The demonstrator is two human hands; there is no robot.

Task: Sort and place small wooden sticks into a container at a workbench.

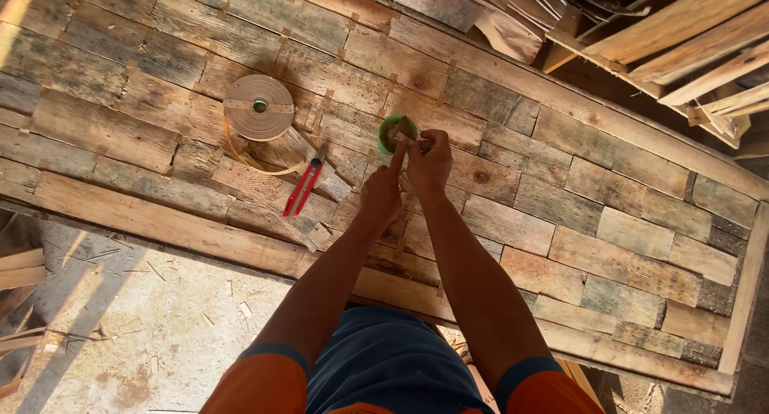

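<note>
A small green pot (390,129) stands on a long panel of patchwork wooden blocks (561,222). Both hands meet just over its near rim. My right hand (429,161) pinches a small pale piece between its fingertips; the piece is too small to name. My left hand (382,191) has its forefinger stretched up to touch that same piece at the pot's edge. A roll of tan wooden edging strip (259,106) lies to the left, with a loose tail curling toward red-handled snips (303,187).
Stacked wooden slats and frames (689,37) fill the top right. The panel's near edge (160,222) runs over a dusty concrete floor (160,334) strewn with splinters. Loose sticks (20,270) lie at the far left.
</note>
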